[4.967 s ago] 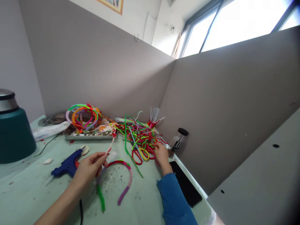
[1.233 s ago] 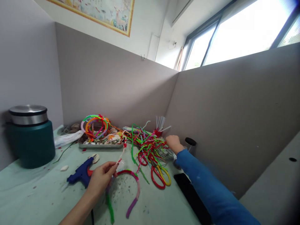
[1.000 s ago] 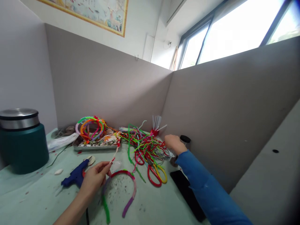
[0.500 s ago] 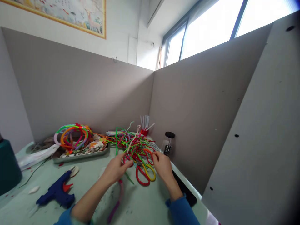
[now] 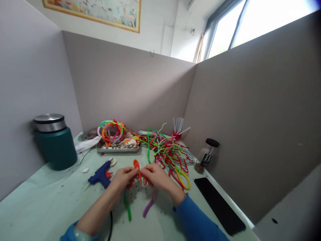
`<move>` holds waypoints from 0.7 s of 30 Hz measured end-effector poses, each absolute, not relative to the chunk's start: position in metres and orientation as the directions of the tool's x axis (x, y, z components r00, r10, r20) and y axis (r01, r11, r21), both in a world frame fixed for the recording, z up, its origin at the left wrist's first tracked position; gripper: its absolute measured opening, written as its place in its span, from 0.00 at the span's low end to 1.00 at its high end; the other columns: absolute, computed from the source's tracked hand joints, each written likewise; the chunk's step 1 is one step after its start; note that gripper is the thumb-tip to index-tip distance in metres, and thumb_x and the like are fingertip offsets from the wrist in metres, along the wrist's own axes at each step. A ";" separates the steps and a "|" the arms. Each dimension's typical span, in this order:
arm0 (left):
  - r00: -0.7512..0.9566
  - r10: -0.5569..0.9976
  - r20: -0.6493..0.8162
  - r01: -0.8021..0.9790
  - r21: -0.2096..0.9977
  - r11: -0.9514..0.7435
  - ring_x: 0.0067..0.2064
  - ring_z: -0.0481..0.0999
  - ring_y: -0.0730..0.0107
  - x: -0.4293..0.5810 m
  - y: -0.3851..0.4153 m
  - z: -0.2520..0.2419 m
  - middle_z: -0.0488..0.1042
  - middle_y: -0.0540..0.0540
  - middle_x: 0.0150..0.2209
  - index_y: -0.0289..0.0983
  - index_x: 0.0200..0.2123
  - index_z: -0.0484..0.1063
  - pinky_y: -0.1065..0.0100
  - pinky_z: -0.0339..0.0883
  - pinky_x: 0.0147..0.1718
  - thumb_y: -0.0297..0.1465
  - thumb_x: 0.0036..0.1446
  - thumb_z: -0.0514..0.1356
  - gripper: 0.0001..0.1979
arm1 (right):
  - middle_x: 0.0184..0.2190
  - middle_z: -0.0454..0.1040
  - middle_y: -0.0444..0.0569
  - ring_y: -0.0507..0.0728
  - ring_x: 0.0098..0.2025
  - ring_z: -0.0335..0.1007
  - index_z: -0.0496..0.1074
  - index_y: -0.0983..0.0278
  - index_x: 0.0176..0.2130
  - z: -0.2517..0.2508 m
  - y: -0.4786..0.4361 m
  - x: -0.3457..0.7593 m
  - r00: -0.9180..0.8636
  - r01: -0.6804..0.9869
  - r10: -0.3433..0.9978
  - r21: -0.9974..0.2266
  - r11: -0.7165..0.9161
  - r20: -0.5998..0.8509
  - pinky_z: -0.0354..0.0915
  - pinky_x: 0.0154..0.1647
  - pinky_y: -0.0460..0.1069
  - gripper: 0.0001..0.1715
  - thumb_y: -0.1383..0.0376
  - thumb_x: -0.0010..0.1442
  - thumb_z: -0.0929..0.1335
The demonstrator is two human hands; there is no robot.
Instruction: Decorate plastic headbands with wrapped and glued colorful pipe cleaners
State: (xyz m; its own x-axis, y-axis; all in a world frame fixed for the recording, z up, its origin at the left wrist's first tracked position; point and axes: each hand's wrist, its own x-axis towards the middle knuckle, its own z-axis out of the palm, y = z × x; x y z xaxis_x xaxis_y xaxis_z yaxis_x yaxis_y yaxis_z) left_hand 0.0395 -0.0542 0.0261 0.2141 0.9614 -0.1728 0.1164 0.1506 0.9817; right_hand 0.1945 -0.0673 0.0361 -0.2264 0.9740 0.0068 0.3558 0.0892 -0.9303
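Observation:
My left hand (image 5: 124,178) and my right hand (image 5: 155,174) meet over the middle of the table, fingers pinched on an orange pipe cleaner (image 5: 136,163). Its upper part is bent into a small loop above the fingertips, and a short end points down between the hands. Below my left hand shows a green fuzzy strip (image 5: 127,207). A purple fuzzy strip (image 5: 147,209), pinkish higher up, shows below my right hand. Whether these strips join or are held is hidden. Scissors (image 5: 184,180) with red and yellow handles lie beside my right wrist.
A heap of coloured pipe cleaners (image 5: 168,147) lies at the back. Left of it, a metal tray (image 5: 120,150) holds shells and coloured rings (image 5: 110,129). A blue glue gun (image 5: 101,174), a teal flask (image 5: 56,147), a jar (image 5: 207,155) and a black slab (image 5: 218,204) stand or lie around.
My right hand has come away from the heap with the orange pipe cleaner and met my left hand nearer the front. The view has turned left, bringing the whole flask in.

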 end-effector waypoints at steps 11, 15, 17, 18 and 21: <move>0.233 0.953 -0.192 0.868 0.483 -0.115 0.21 0.67 0.69 0.011 -0.040 0.023 0.69 0.46 0.15 0.37 0.13 0.70 0.71 0.51 0.22 0.38 0.45 0.53 0.16 | 0.24 0.74 0.45 0.51 0.26 0.66 0.71 0.62 0.28 -0.006 -0.051 0.208 -0.033 0.789 0.895 -0.537 0.297 0.446 0.53 0.28 0.44 0.16 0.62 0.62 0.60; 0.217 0.968 -0.122 0.904 0.399 -0.153 0.22 0.66 0.67 0.012 -0.037 0.022 0.70 0.45 0.16 0.37 0.13 0.68 0.70 0.49 0.23 0.39 0.45 0.54 0.16 | 0.27 0.75 0.47 0.52 0.28 0.68 0.71 0.63 0.29 -0.007 -0.056 0.206 -0.140 0.831 0.896 -0.442 0.337 0.421 0.53 0.29 0.45 0.13 0.64 0.61 0.61; 0.222 0.969 -0.108 0.863 0.485 -0.144 0.21 0.65 0.70 0.013 -0.037 0.022 0.68 0.48 0.16 0.37 0.14 0.68 0.71 0.49 0.22 0.39 0.46 0.54 0.15 | 0.27 0.75 0.47 0.52 0.29 0.68 0.72 0.63 0.30 -0.004 -0.058 0.205 -0.153 0.809 0.890 -0.463 0.362 0.429 0.54 0.30 0.45 0.12 0.64 0.61 0.61; 0.224 0.967 -0.117 0.820 0.559 -0.122 0.20 0.63 0.72 0.013 -0.037 0.023 0.67 0.50 0.15 0.37 0.15 0.67 0.71 0.48 0.21 0.40 0.46 0.54 0.16 | 0.28 0.75 0.47 0.52 0.30 0.68 0.72 0.63 0.30 -0.002 -0.060 0.204 -0.151 0.781 0.885 -0.496 0.379 0.440 0.55 0.30 0.45 0.13 0.64 0.62 0.61; 0.264 0.941 -0.213 0.586 0.810 0.019 0.15 0.55 0.78 0.016 -0.041 0.026 0.61 0.55 0.13 0.37 0.18 0.65 0.73 0.45 0.16 0.45 0.46 0.55 0.17 | 0.27 0.73 0.45 0.51 0.29 0.67 0.72 0.63 0.32 0.004 -0.064 0.198 -0.153 0.630 0.878 -0.639 0.441 0.454 0.56 0.31 0.44 0.14 0.63 0.63 0.60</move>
